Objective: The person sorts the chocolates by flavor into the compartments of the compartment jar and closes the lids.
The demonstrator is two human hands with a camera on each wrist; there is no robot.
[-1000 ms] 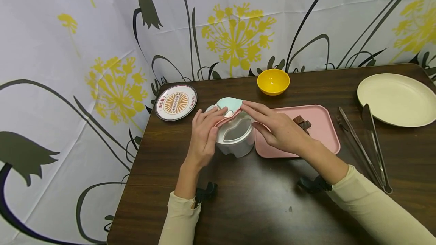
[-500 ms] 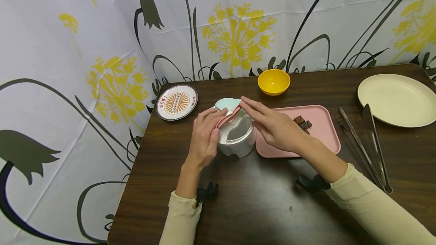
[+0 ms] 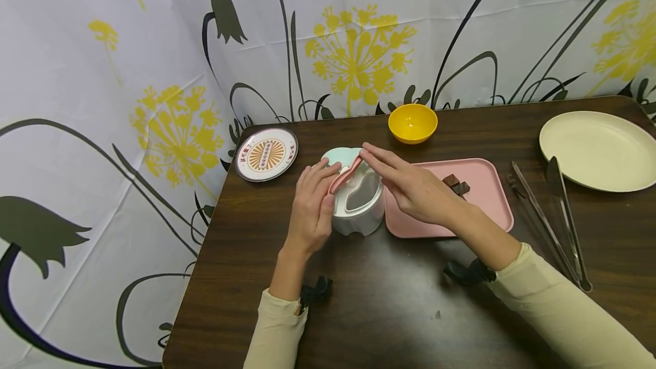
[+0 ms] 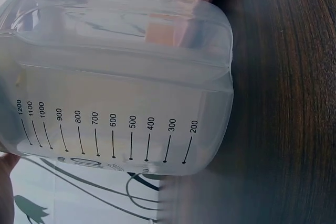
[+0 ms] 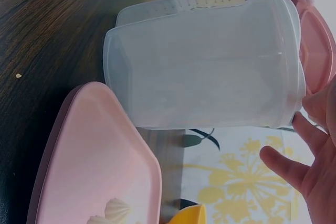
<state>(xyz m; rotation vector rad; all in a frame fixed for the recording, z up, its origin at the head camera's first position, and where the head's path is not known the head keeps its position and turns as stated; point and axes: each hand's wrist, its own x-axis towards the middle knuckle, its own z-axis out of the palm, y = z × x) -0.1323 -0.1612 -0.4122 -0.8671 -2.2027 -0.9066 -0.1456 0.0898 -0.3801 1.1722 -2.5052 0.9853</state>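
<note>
A translucent storage canister [image 3: 359, 218] with measuring marks stands on the table. Its white top has a mint flap [image 3: 340, 155], lying flat, and a pink flap [image 3: 344, 178], raised over an opening. My left hand [image 3: 311, 206] pinches the pink flap's near end between thumb and fingers. At the far end, my right hand [image 3: 417, 189] touches the flap with nearly straight fingertips; two fingers spread free in the right wrist view. Through the wall of the canister [image 4: 121, 87], a small yellowish bit shows in the left wrist view.
Right of the canister lies a pink tray [image 3: 484, 209] with dark brown chunks [image 3: 455, 184] and cream ridged pieces [image 5: 116, 211]. Behind are a patterned plate [image 3: 266, 154] and a yellow bowl [image 3: 413, 124]. Metal tongs [image 3: 566, 226] and a cream oval plate [image 3: 599, 150] lie right.
Both hands stay at the pink flap, which stands slightly steeper. The left hand and the canister have shifted a little to the right.
</note>
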